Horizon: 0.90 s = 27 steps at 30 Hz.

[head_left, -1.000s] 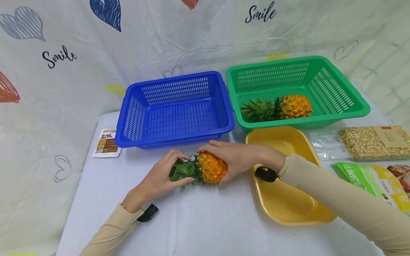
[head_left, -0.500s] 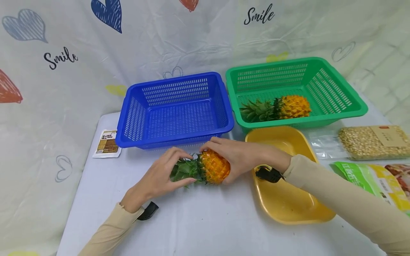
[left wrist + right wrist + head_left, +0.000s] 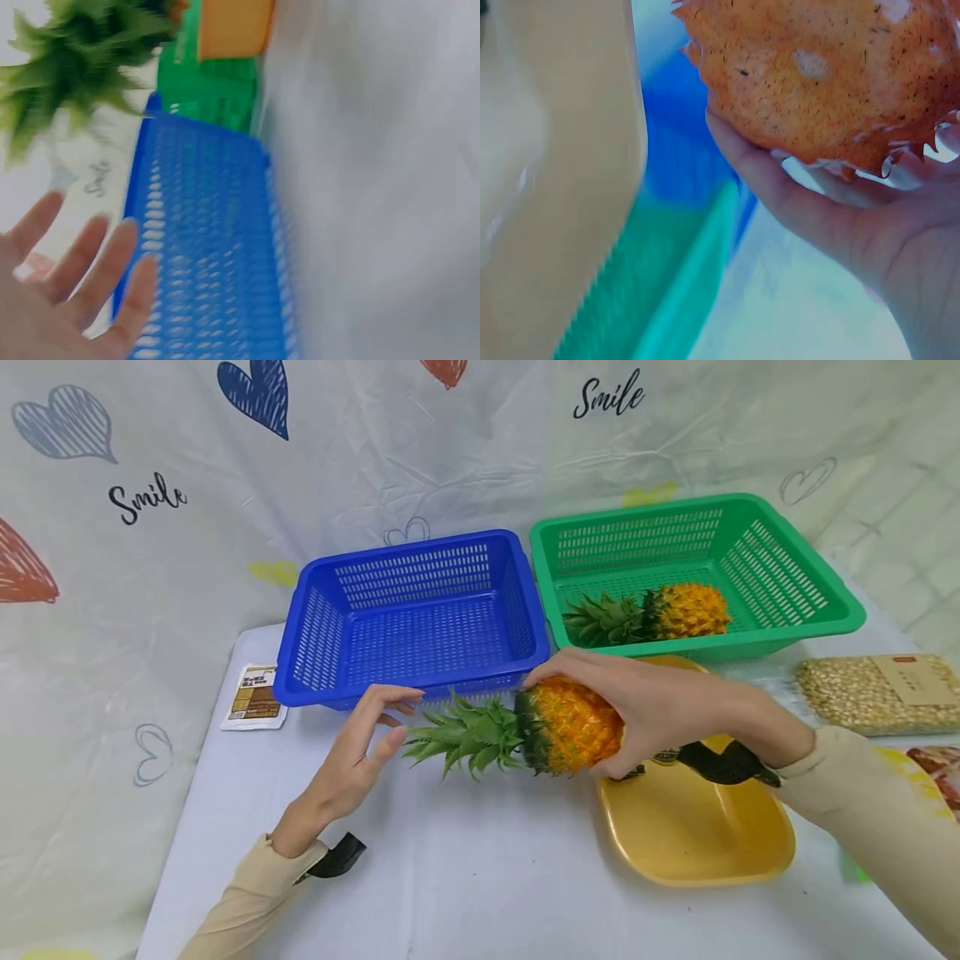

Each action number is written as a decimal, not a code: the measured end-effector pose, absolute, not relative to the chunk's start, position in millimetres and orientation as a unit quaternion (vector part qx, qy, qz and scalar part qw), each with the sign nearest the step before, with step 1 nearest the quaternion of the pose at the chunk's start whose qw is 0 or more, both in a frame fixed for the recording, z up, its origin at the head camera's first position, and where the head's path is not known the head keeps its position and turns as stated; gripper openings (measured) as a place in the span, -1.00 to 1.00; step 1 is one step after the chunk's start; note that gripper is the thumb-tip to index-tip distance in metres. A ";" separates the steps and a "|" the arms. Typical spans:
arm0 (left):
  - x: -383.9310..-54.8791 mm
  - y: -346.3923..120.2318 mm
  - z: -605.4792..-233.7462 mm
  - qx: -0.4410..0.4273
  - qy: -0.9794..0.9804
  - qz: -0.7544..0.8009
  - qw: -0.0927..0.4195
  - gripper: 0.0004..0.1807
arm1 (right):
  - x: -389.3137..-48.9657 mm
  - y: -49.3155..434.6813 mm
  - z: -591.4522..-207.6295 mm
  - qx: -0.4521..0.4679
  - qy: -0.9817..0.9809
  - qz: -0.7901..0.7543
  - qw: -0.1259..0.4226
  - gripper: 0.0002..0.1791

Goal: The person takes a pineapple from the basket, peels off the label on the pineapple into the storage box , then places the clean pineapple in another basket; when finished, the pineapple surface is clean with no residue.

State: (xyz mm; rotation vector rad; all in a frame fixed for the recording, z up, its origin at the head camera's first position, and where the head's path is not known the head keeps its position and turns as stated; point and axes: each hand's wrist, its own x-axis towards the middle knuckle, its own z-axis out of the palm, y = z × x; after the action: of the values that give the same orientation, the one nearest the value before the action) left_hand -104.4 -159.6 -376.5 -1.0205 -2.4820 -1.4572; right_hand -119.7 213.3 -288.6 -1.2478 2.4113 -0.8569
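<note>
My right hand [image 3: 645, 706] grips an orange pineapple [image 3: 573, 727] by its fruit end, above the table beside the yellow basin [image 3: 697, 835]. Its green leaves [image 3: 468, 735] point left. In the right wrist view, thumb and fingers curl round the underside of the pineapple [image 3: 817, 82]. My left hand [image 3: 348, 768] is apart from the leaf tips, just to their left, its fingers spread loosely and holding nothing. The left wrist view shows the left hand [image 3: 82, 292] with the leaves [image 3: 82, 67] some way off.
A blue basket [image 3: 412, 681] stands at the back left. Next to it, a green basket [image 3: 795, 622] holds another pineapple [image 3: 686, 610]. A small packet [image 3: 253, 700] lies at left; a bag of grains [image 3: 862, 693] and a partly covered packet [image 3: 918, 777] lie at right.
The right hand has raised the pineapple and moved it rightward, toward the basin. The left hand has let go of the leaves and drawn back slightly left.
</note>
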 end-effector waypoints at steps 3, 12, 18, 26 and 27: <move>-105.5 -153.2 -387.1 -0.317 -0.805 -0.498 0.052 -0.49 | -117.7 233.9 -276.7 -0.421 0.847 -0.303 0.114 0.04; -108.9 -112.3 -406.6 -0.310 -0.826 -0.471 -0.017 -0.33 | -121.5 293.2 -250.5 -0.402 0.866 -0.297 -0.033 0.32; -121.0 -64.2 -409.9 -0.318 -0.825 -0.457 -0.092 -0.20 | -133.9 326.1 -255.1 -0.371 0.865 -0.327 -0.085 0.50; -133.4 7.6 -405.3 -0.287 -0.779 -0.541 -0.133 -0.12 | -149.2 352.9 -274.6 -0.298 0.864 -0.388 -0.116 0.43; -135.1 15.3 -405.4 -0.274 -0.776 -0.553 -0.134 -0.11 | -151.1 355.8 -276.8 -0.284 0.863 -0.401 -0.117 0.40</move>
State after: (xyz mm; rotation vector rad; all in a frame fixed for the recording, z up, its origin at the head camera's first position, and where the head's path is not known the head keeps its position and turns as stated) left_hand -135.1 15.3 -405.4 -0.9412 -2.6691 -1.9013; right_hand -151.1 355.8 -276.8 -0.9661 2.9332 -1.3638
